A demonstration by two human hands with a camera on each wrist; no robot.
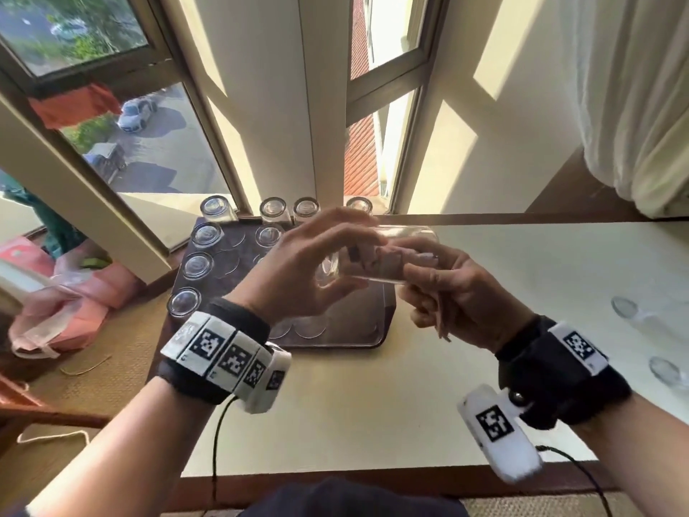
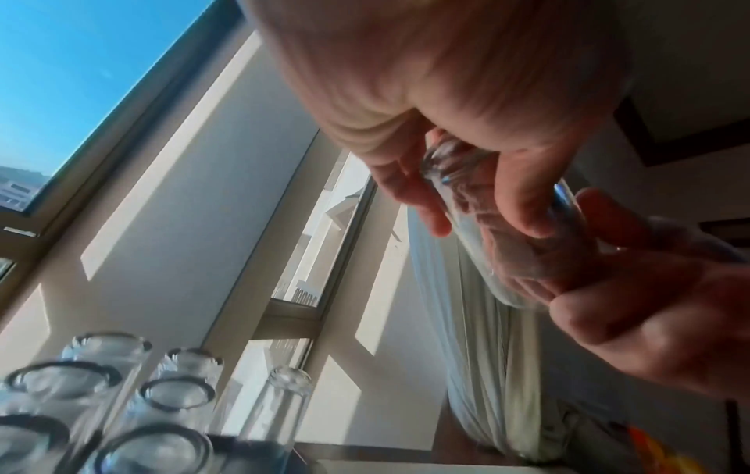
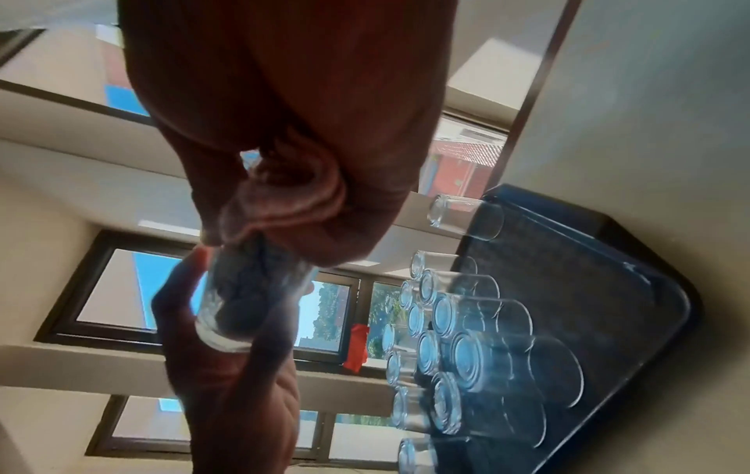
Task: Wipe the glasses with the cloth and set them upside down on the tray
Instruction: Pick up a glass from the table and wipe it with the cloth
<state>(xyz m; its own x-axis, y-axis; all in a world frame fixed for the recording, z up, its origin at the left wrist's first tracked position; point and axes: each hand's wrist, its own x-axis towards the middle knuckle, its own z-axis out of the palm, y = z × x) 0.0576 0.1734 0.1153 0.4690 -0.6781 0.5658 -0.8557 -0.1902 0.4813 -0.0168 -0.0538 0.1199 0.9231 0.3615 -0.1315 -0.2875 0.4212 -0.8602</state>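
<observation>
A clear glass (image 1: 376, 255) is held on its side above the counter (image 1: 354, 412), gripped at its base end by the left hand (image 1: 298, 270). A brownish cloth (image 1: 387, 264) is pushed into it by the right hand (image 1: 458, 296), whose fingers are curled round the cloth. Beyond, upturned glasses (image 1: 197, 264) are ranged on the dark tray (image 1: 373, 330).

Glass (image 1: 373, 255) held sideways between left hand (image 1: 298, 270) and right hand (image 1: 458, 300), above tray (image 1: 376, 330). Cloth (image 1: 387, 264) inside glass, at right fingertips. Upturned glasses (image 1: 197, 264) on tray, beyond and left of left fingers (rows partly hidden). Two more glasses (image 1: 626, 307) on table (image 1: 373, 423), right of right hand.
</observation>
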